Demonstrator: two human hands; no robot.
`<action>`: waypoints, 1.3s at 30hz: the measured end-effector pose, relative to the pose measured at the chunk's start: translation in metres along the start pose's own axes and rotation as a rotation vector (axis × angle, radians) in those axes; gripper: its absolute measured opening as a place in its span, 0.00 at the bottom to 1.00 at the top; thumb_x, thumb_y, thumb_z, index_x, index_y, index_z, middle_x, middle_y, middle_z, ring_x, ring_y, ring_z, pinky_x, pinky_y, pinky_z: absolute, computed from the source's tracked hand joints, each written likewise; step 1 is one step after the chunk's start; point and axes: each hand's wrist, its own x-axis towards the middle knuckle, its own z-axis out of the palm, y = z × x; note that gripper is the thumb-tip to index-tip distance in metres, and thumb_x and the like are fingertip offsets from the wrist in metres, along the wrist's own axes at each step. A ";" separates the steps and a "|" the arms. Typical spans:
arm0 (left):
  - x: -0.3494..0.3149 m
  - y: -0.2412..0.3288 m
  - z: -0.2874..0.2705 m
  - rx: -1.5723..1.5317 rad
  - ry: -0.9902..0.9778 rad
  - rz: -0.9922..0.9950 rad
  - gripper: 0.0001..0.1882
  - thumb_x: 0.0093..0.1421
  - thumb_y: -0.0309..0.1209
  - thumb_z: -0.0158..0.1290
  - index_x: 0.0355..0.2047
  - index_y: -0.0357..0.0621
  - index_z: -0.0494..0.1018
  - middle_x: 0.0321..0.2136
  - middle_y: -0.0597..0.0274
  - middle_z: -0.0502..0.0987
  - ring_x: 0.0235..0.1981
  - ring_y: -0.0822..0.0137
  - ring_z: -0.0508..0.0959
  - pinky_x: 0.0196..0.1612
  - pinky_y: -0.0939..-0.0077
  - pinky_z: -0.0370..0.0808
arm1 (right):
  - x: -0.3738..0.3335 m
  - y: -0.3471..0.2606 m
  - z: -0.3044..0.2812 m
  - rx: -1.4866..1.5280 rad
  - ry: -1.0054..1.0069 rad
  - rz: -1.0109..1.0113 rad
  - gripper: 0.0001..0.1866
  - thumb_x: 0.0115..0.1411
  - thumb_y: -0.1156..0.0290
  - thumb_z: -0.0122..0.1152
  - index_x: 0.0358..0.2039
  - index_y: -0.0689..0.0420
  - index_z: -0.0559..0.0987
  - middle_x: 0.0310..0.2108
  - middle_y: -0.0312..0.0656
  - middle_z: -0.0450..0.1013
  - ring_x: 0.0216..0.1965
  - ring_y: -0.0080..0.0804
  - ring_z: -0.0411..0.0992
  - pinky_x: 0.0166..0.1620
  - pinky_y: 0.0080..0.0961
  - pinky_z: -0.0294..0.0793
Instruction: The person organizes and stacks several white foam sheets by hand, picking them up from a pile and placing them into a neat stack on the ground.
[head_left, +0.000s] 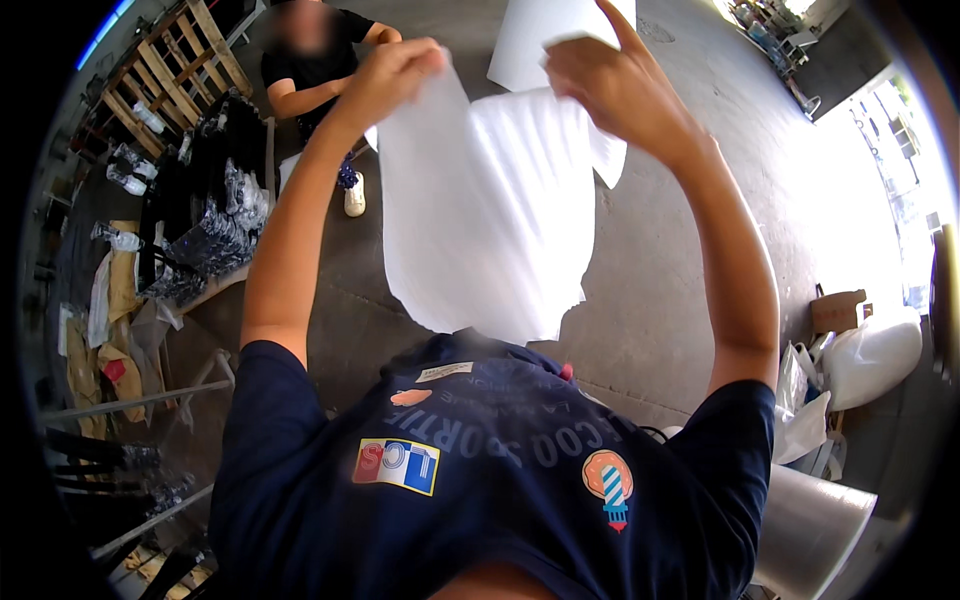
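A thin white packing sheet (pixel 490 220), foam-like and softly creased, hangs before my chest with its lower edge close to my shirt. My left hand (pixel 400 78) is closed on its upper left part, with the fingers pinched together and slightly blurred. Raised at the upper right corner, my right hand (pixel 608 88) is also closed on the sheet, though motion smears its fingers. Between the two hands the sheet's top edge dips. Another flap of white sheet (pixel 607 155) shows below my right hand.
A large white sheet or roll (pixel 530 45) lies beyond my hands. At the far left sits another person (pixel 310 85) in black. Plastic-wrapped black goods (pixel 210 200) and wooden pallets (pixel 175 65) line the left. On the right are a clear film roll (pixel 815 530), white bags (pixel 870 360) and a cardboard box (pixel 838 311).
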 end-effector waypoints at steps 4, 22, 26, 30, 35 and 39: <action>-0.015 -0.054 -0.062 0.219 0.250 0.062 0.14 0.63 0.40 0.45 0.28 0.45 0.72 0.13 0.74 0.61 0.14 0.82 0.61 0.17 0.83 0.58 | -0.105 -0.044 0.033 0.050 0.075 -0.016 0.04 0.47 0.76 0.60 0.25 0.52 0.79 0.35 0.33 0.76 0.47 0.23 0.70 0.65 0.47 0.43; 0.025 0.027 0.069 0.312 -0.012 0.171 0.11 0.59 0.38 0.49 0.30 0.44 0.73 0.19 0.60 0.73 0.21 0.63 0.74 0.27 0.74 0.69 | -0.030 -0.037 0.051 0.847 0.012 0.416 0.07 0.49 0.78 0.58 0.31 0.60 0.78 0.49 0.49 0.67 0.44 0.43 0.68 0.48 0.33 0.66; 0.031 0.029 0.054 -0.028 -0.196 -0.046 0.13 0.59 0.40 0.50 0.33 0.42 0.70 0.20 0.66 0.74 0.21 0.75 0.74 0.25 0.82 0.69 | -0.023 -0.026 0.060 1.008 0.172 0.634 0.06 0.46 0.81 0.58 0.28 0.64 0.78 0.23 0.47 0.73 0.30 0.42 0.68 0.38 0.33 0.66; 0.017 -0.023 0.025 -0.218 -0.333 -0.040 0.10 0.60 0.36 0.50 0.29 0.42 0.69 0.19 0.68 0.71 0.18 0.80 0.69 0.20 0.87 0.66 | -0.043 -0.008 0.053 0.564 0.255 0.611 0.07 0.45 0.80 0.59 0.28 0.61 0.79 0.28 0.45 0.73 0.29 0.42 0.65 0.40 0.34 0.65; 0.014 0.006 0.054 -0.109 -0.194 -0.158 0.08 0.60 0.32 0.48 0.27 0.42 0.69 0.19 0.70 0.69 0.20 0.78 0.68 0.26 0.83 0.66 | -0.039 -0.014 0.058 0.296 0.198 0.522 0.04 0.46 0.76 0.60 0.25 0.55 0.79 0.56 0.43 0.59 0.56 0.45 0.54 0.58 0.48 0.49; 0.012 0.005 0.061 -0.019 -0.068 0.020 0.08 0.58 0.33 0.49 0.27 0.41 0.68 0.17 0.65 0.69 0.19 0.72 0.69 0.25 0.78 0.65 | -0.030 -0.014 0.040 0.201 0.255 0.393 0.04 0.45 0.76 0.60 0.24 0.54 0.79 0.62 0.44 0.51 0.65 0.47 0.38 0.60 0.60 0.34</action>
